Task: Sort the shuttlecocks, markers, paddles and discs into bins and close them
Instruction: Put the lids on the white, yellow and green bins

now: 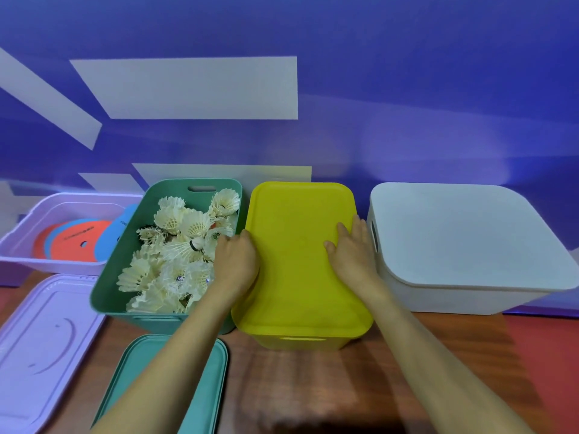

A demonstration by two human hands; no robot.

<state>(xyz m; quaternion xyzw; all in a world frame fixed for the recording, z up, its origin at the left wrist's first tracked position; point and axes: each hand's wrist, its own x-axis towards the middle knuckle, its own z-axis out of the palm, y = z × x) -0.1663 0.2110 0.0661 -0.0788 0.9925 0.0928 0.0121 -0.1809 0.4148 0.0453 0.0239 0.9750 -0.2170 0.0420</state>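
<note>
A yellow bin point(302, 341) stands in the middle with its yellow lid point(297, 261) on top. My left hand point(235, 261) grips the lid's left edge, fingers curled over it. My right hand point(352, 249) lies on the lid's right side with straight fingers. To the left, an open green bin point(106, 286) holds several white shuttlecocks point(175, 245). At far left an open lilac bin point(18, 236) holds orange and blue discs point(75, 242). A white bin point(463, 296) with its lid point(463, 233) on sits at the right.
A green lid point(141, 371) lies on the wooden table point(313, 386) in front of the green bin, under my left forearm. A lilac lid point(37, 346) lies at the near left. A blue wall point(407, 89) rises right behind the bins.
</note>
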